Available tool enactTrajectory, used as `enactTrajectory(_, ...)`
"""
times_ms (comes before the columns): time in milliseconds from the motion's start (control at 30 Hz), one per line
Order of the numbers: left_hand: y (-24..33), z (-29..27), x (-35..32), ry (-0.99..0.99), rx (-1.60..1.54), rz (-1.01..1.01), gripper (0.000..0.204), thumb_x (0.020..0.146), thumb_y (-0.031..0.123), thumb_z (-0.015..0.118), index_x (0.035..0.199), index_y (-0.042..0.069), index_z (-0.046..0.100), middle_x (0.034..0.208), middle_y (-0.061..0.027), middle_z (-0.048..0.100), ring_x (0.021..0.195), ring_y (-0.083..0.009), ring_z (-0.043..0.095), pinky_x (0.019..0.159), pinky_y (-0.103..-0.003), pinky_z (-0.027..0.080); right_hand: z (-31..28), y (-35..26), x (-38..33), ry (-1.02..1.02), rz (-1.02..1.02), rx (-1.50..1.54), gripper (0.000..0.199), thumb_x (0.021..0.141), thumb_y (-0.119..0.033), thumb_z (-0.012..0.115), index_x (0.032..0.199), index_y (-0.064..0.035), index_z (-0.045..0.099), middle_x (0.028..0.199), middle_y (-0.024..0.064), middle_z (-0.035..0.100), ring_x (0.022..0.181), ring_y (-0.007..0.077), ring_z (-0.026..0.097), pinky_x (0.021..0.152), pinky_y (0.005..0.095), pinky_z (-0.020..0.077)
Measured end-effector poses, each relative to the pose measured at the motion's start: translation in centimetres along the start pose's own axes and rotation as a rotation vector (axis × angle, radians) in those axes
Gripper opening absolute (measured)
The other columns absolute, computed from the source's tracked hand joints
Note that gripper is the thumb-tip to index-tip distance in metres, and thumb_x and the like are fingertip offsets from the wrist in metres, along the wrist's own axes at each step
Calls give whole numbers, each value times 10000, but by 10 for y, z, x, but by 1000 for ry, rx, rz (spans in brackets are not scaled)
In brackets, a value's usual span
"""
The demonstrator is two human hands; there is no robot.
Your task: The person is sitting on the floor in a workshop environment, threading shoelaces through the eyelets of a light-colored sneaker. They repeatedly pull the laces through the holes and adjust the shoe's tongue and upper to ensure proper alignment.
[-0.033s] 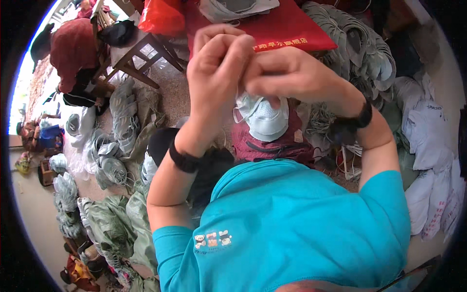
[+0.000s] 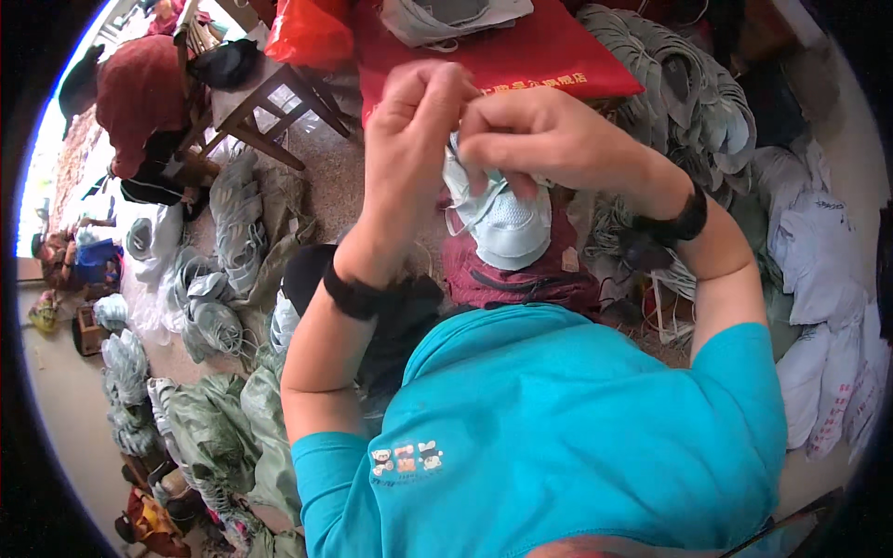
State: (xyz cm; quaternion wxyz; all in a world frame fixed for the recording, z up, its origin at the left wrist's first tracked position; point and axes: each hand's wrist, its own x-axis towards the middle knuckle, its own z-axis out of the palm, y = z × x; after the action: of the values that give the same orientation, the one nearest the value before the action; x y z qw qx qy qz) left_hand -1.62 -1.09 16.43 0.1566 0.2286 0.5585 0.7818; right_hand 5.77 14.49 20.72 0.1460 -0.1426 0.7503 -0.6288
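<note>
Both hands are raised close together above a white shoe upper, which rests toe toward me on maroon cloth over my lap. My left hand is closed, thumb pressed to the curled fingers. My right hand pinches beside it, thumb and fingers almost touching the left fingertips. Whatever thin thing they grip is hidden by the fingers. White lacing crosses the top of the upper, and a loop sticks out on its left side. The rear of the upper is covered by my right hand.
Ahead stands a table with a red cover, a grey shoe upper and a red plastic bag. Bundled grey uppers hang at the right, near white sacks. Left are a wooden stool, more uppers and a bending person.
My left hand has come down slightly. The right hand has drawn a little left and stays beside it, both still closed. More of the upper's lacing shows.
</note>
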Motion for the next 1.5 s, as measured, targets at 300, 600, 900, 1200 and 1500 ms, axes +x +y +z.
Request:
enactTrajectory(300, -41, -18, -6, -127, -101, -98, 203, 960, 173, 578, 1067, 12, 640, 943, -20, 658, 783, -76, 572, 683, -213, 453, -14, -34, 3, 85, -550, 323, 186, 1001, -161, 477, 983, -2, 572, 801, 123, 645, 538, 104, 574, 484, 190, 463)
enactTrajectory(600, -2, 16, -23, -379, 255, 347, 187, 941, 70, 565, 1088, -10, 647, 1132, -85, 564, 1021, -178, 613, 853, -297, 487, -37, -52, 32, 80, -767, 535, 270, 1020, -216, 431, 1037, 21, 558, 883, 193, 673, 656, 215, 687, 575, 298, 600)
enactTrajectory(900, -57, -231, 16, 276, -513, -90, 108, 935, 87, 539, 947, -9, 589, 710, -1, 505, 530, -59, 375, 476, -197, 309, -234, 113, -87, 1097, -295, 614, 329, 998, -201, 438, 1209, 42, 510, 1180, 233, 604, 1068, 295, 621, 903, 384, 510)
enactTrajectory(1200, -50, -313, -12, 661, -442, -87, 110, 949, 52, 491, 963, -7, 583, 626, 23, 455, 474, -74, 340, 456, -228, 289, -281, 203, -212, 1752, -91, -50, 350, 944, -81, 384, 1219, 106, 492, 1189, 255, 590, 1101, 334, 605, 966, 371, 465)
enactTrajectory(1500, -109, -162, -22, 254, 565, 88, 194, 967, 133, 492, 1013, 20, 644, 772, 11, 541, 654, -64, 479, 556, -204, 380, -46, 123, -37, 255, -156, -603, 126, 845, -74, 644, 963, -31, 645, 868, 51, 610, 853, 169, 601, 757, 306, 491)
